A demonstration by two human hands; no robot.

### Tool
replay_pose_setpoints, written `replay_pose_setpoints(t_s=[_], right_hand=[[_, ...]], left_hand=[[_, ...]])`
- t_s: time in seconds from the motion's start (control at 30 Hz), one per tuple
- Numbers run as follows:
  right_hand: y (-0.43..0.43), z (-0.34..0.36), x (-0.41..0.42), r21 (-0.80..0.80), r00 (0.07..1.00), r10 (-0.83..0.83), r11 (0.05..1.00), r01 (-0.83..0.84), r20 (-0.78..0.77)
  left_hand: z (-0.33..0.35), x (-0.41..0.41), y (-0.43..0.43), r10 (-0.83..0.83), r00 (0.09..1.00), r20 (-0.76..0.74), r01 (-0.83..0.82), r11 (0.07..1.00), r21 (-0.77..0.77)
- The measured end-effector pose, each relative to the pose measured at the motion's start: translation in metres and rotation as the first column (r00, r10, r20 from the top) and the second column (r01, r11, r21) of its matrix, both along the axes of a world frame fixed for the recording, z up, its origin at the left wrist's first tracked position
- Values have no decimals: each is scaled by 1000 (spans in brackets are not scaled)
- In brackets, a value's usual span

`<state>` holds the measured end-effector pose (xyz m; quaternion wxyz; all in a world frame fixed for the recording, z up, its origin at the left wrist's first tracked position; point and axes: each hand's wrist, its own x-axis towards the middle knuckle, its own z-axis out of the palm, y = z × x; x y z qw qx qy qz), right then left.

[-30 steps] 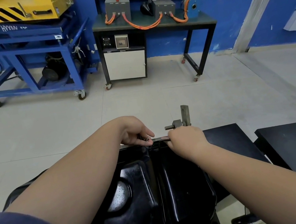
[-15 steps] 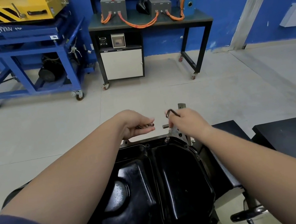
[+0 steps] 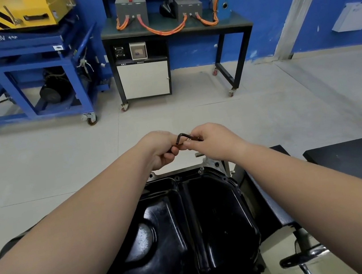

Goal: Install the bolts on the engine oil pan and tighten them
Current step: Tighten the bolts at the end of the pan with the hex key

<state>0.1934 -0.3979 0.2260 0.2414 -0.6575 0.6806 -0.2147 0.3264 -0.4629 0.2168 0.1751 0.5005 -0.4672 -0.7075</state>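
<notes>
A tiled workshop floor (image 3: 62, 166) stretches beyond the stand. The black pan (image 3: 199, 216) lies upturned under both arms, with a bolt (image 3: 201, 169) seated in its far flange. A second ago both grips worked at that edge; now they are raised above it. The left grip (image 3: 160, 149) curls round the short leg of the key (image 3: 183, 136) and the right grip (image 3: 211, 139) pinches its long leg. Probably the key is being re-set for another bolt.
</notes>
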Motion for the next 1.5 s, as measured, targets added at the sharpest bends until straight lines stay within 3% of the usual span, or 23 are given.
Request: replay_pose_setpoints(t_s=[0.27, 0.43, 0.53, 0.67, 1.03, 1.17, 1.3, 1.5], right_hand=[[15, -9, -34, 17, 993, -54, 998, 56, -102], [41, -29, -67, 235, 958, -23, 968, 93, -286], [51, -45, -73, 293, 950, -28, 948, 124, -312], [57, -52, -77, 288, 956, -90, 942, 173, -280], [60, -48, -63, 295, 937, -22, 946, 132, -348], [58, -43, -55, 279, 893, 17, 953, 122, -449], [56, -39, -43, 234, 792, 93, 970, 64, -603], [56, -42, -34, 187, 725, 71, 979, 80, -685]], left_hand=[[-9, 0, -1, -109, 982, 153, 129, 983, -128], [-13, 5, -6, -90, 973, 212, 115, 988, -107], [-14, 5, -8, -94, 971, 222, 116, 989, -89], [-15, 7, -10, -102, 967, 234, 124, 989, -84], [-19, 13, -14, -86, 966, 242, 107, 992, -73], [-18, 14, -14, -92, 964, 250, 114, 991, -75], [-17, 14, -12, -106, 959, 265, 131, 988, -79], [-17, 14, -12, -115, 954, 278, 146, 985, -92]])
